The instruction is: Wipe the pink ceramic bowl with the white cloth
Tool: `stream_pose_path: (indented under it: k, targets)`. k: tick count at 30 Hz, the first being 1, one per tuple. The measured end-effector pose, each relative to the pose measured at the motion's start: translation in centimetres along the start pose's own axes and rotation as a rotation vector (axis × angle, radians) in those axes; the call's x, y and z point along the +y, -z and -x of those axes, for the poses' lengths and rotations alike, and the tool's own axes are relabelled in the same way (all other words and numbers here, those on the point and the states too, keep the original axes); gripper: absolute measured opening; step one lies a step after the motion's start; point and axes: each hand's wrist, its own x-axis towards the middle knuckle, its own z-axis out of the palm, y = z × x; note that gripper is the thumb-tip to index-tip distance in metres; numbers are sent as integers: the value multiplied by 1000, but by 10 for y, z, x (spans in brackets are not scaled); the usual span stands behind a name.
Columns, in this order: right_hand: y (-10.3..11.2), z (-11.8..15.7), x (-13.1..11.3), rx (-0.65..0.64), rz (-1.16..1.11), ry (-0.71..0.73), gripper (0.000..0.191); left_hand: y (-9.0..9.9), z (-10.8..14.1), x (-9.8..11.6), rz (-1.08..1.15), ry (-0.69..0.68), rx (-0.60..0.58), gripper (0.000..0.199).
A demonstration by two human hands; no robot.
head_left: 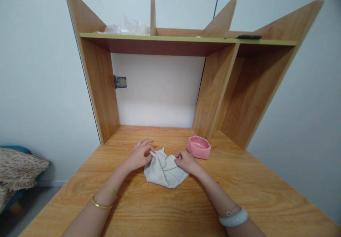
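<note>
A light grey cloth lies partly folded and rumpled on the wooden desk, with its corners bunched at the top. My left hand is at its left side, thumb and forefinger pinching the upper left corner while the other fingers stretch out over the desk. On the opposite side, my right hand has its fingers closed on the cloth's upper right edge. Just beyond the right hand sits a pink angular bowl, which neither hand touches.
A wooden shelf unit rises at the back of the desk. On it are clear plastic bags and a flat black object. An open wall socket box shows behind. A patterned fringed cover is at far left.
</note>
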Motion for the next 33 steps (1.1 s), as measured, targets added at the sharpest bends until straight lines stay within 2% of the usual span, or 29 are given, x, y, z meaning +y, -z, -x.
stream_pose_path:
  k: [4, 10, 12, 16, 20, 24, 28, 33]
  targets:
    - [-2, -1, 0, 16, -55, 23, 14, 15, -1, 5, 63, -44, -77, 13]
    - [-2, 1, -3, -47, -243, -36, 31, 22, -1, 15, 79, 64, -155, 11]
    - [-1, 3, -4, -89, -272, -25, 27, 21, 0, 16, 102, 72, -167, 11]
    - [2, 5, -5, -207, -286, 6, 4, 18, 1, 15, 221, 61, -187, 17]
    - [5, 8, -6, -292, -325, 9, 7, 16, 2, 14, 250, 102, -191, 22]
    - [4, 7, -8, -203, -345, -37, 3, 16, 3, 14, 168, 185, -175, 25]
    - [0, 2, -7, -72, -310, -52, 4, 16, 2, 13, 80, 267, -165, 37]
    - [2, -4, -3, 102, -259, -60, 3, 16, 2, 10, 4, 333, -185, 37]
